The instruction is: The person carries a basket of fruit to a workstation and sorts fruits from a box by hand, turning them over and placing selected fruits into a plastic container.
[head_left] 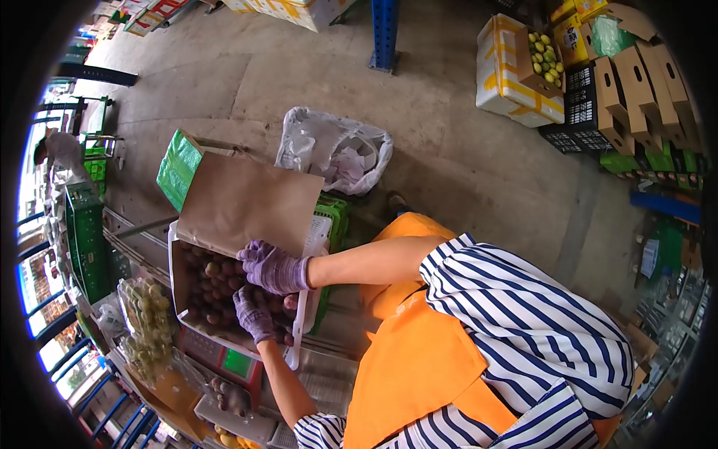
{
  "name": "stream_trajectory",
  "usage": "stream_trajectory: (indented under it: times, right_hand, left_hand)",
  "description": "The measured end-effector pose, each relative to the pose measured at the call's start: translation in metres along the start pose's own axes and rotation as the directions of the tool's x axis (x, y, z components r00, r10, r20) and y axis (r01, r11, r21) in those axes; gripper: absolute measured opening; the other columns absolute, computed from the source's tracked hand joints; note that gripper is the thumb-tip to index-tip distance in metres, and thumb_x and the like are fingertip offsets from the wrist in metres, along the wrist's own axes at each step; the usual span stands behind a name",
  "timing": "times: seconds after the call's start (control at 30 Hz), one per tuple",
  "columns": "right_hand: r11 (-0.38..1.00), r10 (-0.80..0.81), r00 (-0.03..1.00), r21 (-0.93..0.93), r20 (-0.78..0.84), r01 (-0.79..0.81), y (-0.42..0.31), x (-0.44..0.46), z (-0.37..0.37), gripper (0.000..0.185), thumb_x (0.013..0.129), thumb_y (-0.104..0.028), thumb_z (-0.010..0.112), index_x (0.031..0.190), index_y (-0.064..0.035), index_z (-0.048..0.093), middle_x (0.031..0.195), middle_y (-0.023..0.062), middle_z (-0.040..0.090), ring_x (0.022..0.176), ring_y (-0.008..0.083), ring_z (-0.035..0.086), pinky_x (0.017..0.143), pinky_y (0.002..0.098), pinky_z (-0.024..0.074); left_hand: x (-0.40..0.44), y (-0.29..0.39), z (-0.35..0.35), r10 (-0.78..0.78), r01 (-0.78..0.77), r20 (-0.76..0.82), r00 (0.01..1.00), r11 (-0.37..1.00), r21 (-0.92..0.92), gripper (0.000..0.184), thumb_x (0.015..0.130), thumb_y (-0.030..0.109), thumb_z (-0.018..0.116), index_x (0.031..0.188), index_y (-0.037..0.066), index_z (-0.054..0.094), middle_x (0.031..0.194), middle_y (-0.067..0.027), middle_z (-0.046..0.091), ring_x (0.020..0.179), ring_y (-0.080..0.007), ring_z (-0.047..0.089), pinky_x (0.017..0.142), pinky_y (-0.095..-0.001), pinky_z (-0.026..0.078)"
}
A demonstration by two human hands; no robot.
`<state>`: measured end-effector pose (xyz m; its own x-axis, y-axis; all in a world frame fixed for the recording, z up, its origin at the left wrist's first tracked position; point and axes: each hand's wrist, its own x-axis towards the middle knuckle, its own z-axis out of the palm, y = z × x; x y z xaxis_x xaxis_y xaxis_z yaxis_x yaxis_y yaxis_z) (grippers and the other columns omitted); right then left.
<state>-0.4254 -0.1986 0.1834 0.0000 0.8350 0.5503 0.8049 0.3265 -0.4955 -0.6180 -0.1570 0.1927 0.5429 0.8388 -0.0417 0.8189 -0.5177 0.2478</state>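
Dark round fruit (213, 280): many, loose, inside a white box (301, 322). Right hand (274, 267): purple-gloved, over the fruit, fingers bent; whether any is gripped, cannot tell. Left hand (255, 316): gloved alike, just beside, on the fruit; hold likewise hidden. Step, as judged: handling fruit within the box; next move calls for a light touch. Brown sheet (250, 198): beside the fruit. Scale (238, 363): near the box, display green.

Many round, dark reddish-purple fruits (217, 280) lie loose and heaped in an open white box (301, 322), touching one another. One fruit near the box's wall closest to the person looks lighter and pinker. The box has straight walls and a pale rim, its opening facing up.
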Motion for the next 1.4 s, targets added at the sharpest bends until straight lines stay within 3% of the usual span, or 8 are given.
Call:
stream_trajectory:
  times: [0.6, 0.73, 1.0, 1.1, 1.13, 1.17, 1.23, 1.4]
  right_hand:
    - [0.917, -0.167, 0.958, -0.319, 0.234, 0.238, -0.016, -0.009, -0.002, 0.019, 0.069, -0.033, 0.061, 0.077, -0.0164, 0.066, 0.09, 0.0016, 0.061, 0.099, 0.024, 0.056, 0.087, 0.041, 0.0399]
    - [0.755, 0.061, 0.877, -0.597, 0.477, 0.272, -0.047, -0.003, -0.005, 0.022, 0.073, -0.027, 0.059, 0.085, -0.0123, 0.07, 0.088, 0.0038, 0.063, 0.092, 0.0243, 0.058, 0.078, 0.0412, 0.0448]
    - [0.794, 0.215, 0.952, -0.606, 0.219, -0.04, -0.063, -0.017, 0.035, 0.018, 0.076, -0.022, 0.058, 0.078, -0.0077, 0.069, 0.079, 0.0087, 0.061, 0.08, 0.024, 0.058, 0.06, 0.0366, 0.047]
    - [0.734, 0.157, 0.965, -0.679, 0.208, 0.027, -0.054, -0.014, 0.037, 0.016, 0.076, -0.02, 0.057, 0.076, -0.0083, 0.068, 0.078, 0.0093, 0.062, 0.078, 0.0248, 0.058, 0.061, 0.0378, 0.0474]
    - [0.692, 0.187, 0.955, -0.721, 0.229, 0.038, -0.052, -0.014, 0.037, 0.016, 0.076, -0.02, 0.057, 0.076, -0.0082, 0.068, 0.076, 0.0096, 0.062, 0.075, 0.0251, 0.059, 0.06, 0.0391, 0.0475]
    - [0.664, 0.206, 0.945, -0.746, 0.255, 0.056, -0.055, -0.009, 0.035, 0.016, 0.076, -0.019, 0.056, 0.075, -0.008, 0.068, 0.074, 0.01, 0.062, 0.072, 0.0255, 0.06, 0.059, 0.0405, 0.0476]
    - [0.757, 0.264, 0.903, -0.653, 0.34, 0.025, -0.063, 0.004, 0.011, 0.015, 0.075, -0.017, 0.056, 0.073, -0.0078, 0.069, 0.069, 0.0132, 0.063, 0.066, 0.0272, 0.062, 0.055, 0.0428, 0.0485]
    - [0.91, 0.292, 0.813, -0.408, 0.504, -0.074, -0.045, 0.011, 0.007, 0.02, 0.073, -0.016, 0.07, 0.092, -0.0077, 0.069, 0.105, 0.0165, 0.062, 0.095, 0.0298, 0.063, 0.081, 0.0412, 0.054]
  left_hand:
    - [0.013, -0.04, 0.024, -0.189, 0.147, -0.04, 0.981, 0.866, -0.478, 0.047, 0.101, 0.036, 0.045, 0.12, -0.004, 0.059, 0.115, -0.0178, 0.065, 0.102, -0.027, 0.061, 0.092, -0.0362, 0.046]
    - [0.021, -0.055, 0.04, -0.313, 0.19, 0.072, 0.947, 0.364, -0.912, 0.035, 0.101, 0.03, 0.043, 0.109, 0.002, 0.061, 0.1, -0.0031, 0.06, 0.091, -0.0145, 0.053, 0.085, -0.0295, 0.045]
    - [0.013, -0.042, 0.0, -0.272, 0.129, 0.055, 0.961, 0.26, -0.957, 0.032, 0.099, 0.027, 0.039, 0.109, 0.005, 0.059, 0.106, -0.0034, 0.06, 0.098, -0.0144, 0.054, 0.091, -0.0318, 0.045]
    - [0.01, -0.012, -0.028, -0.191, 0.22, 0.265, 0.945, -0.227, -0.949, 0.032, 0.097, 0.029, 0.045, 0.114, 0.006, 0.057, 0.111, -0.0037, 0.059, 0.104, -0.0157, 0.055, 0.093, -0.0327, 0.044]
    - [0.011, -0.015, -0.022, -0.092, 0.111, 0.109, 0.99, 0.023, -0.994, 0.035, 0.095, 0.032, 0.05, 0.119, 0.007, 0.055, 0.113, -0.0036, 0.059, 0.106, -0.0175, 0.055, 0.093, -0.034, 0.045]
    - [0.013, -0.022, -0.027, 0.014, 0.306, 0.321, 0.947, -0.348, -0.886, 0.034, 0.093, 0.026, 0.054, 0.122, 0.007, 0.054, 0.121, -0.0054, 0.056, 0.11, -0.0196, 0.055, 0.096, -0.035, 0.044]
    - [-0.001, -0.008, -0.047, 0.332, -0.461, -0.322, 0.887, 0.574, -0.677, 0.038, 0.089, 0.011, 0.054, 0.126, 0.006, 0.053, 0.131, -0.0092, 0.05, 0.116, -0.0233, 0.053, 0.098, -0.0367, 0.045]
    - [-0.035, -0.005, -0.058, 0.035, 0.178, 0.181, 0.983, -0.442, -0.879, 0.05, 0.09, 0.001, 0.057, 0.138, 0.006, 0.045, 0.137, -0.0101, 0.05, 0.124, -0.0214, 0.05, 0.099, -0.0321, 0.045]
